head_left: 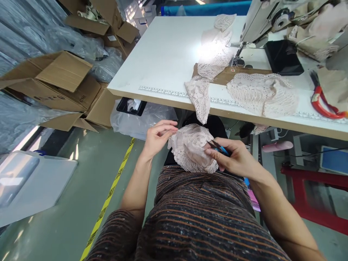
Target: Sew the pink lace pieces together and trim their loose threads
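Observation:
Over my lap I hold a piece of pale pink lace (190, 146). My left hand (157, 136) pinches its left edge with fingers closed. My right hand (233, 157) grips small thread snips with a blue handle (220, 148), their dark tips resting on the lace's right side. A long strip of the same lace (202, 90) hangs over the front edge of the white sewing table (163, 61). Another lace piece (261, 94) lies flat on the table to the right.
A sewing machine (269, 18) stands at the table's back right, with a black pad (282, 58) and red-handled scissors (323, 105) nearby. Open cardboard boxes (62, 83) and plastic bags crowd the floor at left. A yellow striped line (108, 203) crosses the green floor.

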A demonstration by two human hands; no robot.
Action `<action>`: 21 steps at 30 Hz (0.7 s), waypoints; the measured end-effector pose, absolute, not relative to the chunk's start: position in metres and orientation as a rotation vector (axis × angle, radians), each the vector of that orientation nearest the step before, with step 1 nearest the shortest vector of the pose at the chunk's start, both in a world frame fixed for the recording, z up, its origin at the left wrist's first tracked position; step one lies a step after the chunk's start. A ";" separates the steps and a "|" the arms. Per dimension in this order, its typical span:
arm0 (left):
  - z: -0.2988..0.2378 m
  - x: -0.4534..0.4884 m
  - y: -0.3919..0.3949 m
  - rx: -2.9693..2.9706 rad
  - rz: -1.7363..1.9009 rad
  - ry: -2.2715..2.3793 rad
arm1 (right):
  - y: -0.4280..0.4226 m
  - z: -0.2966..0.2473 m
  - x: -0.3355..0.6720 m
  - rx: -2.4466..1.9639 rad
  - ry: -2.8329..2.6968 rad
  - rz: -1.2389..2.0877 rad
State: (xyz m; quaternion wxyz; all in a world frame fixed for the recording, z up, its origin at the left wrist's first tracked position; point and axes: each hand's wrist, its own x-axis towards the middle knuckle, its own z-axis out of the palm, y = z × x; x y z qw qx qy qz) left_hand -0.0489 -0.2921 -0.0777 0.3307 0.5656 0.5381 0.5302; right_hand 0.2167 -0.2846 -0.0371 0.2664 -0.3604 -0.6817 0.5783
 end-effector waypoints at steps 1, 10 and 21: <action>-0.079 -0.046 -0.289 1.430 1.398 1.401 | -0.288 -0.033 0.215 -0.953 -1.845 1.597; -0.072 -0.029 -0.277 1.199 1.449 1.161 | -0.303 -0.008 0.208 -0.625 -2.012 1.751; -0.065 0.010 -0.288 0.794 1.423 1.016 | -0.290 -0.035 0.157 -1.065 -1.285 1.503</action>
